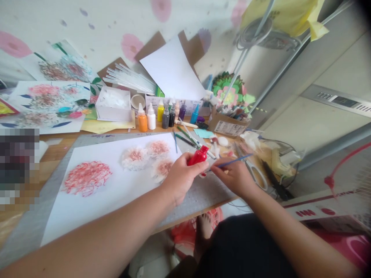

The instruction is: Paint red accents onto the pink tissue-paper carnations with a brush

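Note:
My left hand [185, 175] is wrapped round a small red paint bottle [199, 155], tilted, with its neck pointing up and to the right. My right hand [233, 175] pinches a thin blue paintbrush [236, 159] just right of the bottle. What lies at the brush's lower end, near a small dab of red, is partly hidden by the fingers. Left of my hands a large white sheet [116, 208] carries a red fluffy flower [87, 177] and several paler flowers with reddish-brown centres [135, 157]. The left hand covers part of the sheet's right side.
Several paint bottles [165, 117] line the back of the table, beside a white box [113, 103]. Pens and brushes [185, 139] lie behind my hands. Scissors [255, 170] and a cardboard box [230, 125] are at right. Finished flower pictures [46, 100] stand at back left.

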`<state>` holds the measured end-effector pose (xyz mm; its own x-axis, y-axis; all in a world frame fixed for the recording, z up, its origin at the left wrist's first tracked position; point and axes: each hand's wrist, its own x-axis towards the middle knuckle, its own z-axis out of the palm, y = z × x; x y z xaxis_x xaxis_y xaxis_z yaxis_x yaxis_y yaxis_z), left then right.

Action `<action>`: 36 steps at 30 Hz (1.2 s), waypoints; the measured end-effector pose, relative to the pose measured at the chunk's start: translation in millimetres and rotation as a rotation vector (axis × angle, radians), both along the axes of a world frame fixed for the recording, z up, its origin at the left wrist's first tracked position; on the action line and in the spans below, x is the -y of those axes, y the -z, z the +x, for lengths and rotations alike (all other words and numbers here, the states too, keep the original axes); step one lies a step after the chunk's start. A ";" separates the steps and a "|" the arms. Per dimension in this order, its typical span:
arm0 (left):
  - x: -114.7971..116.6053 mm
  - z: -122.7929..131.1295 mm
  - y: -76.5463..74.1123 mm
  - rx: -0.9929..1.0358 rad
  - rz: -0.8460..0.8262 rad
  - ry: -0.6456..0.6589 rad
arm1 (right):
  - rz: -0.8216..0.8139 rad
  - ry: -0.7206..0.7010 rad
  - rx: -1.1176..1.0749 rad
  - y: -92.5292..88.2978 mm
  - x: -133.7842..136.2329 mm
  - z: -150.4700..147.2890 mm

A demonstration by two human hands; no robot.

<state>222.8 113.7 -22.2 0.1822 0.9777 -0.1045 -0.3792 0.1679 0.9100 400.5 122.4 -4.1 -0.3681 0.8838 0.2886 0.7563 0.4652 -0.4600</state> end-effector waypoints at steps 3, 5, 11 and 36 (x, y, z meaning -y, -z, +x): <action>-0.4 -0.4 0.5 0.000 -0.008 -0.006 | 0.004 -0.005 0.006 0.1 0.0 -1.1; -0.7 -0.9 0.1 0.002 -0.014 -0.009 | 0.007 -0.010 0.005 0.1 -0.3 -2.1; -0.3 -1.0 -4.7 0.019 -0.034 -0.006 | 0.001 0.003 0.002 -0.6 -1.6 -4.0; -1.2 -0.6 -5.6 0.023 -0.026 0.004 | 0.030 0.035 0.014 2.2 -3.5 -3.3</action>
<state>222.2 114.9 -16.6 0.1891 0.9739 -0.1253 -0.3988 0.1927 0.8966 397.3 126.0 -6.4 -0.3419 0.8872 0.3098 0.7786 0.4520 -0.4353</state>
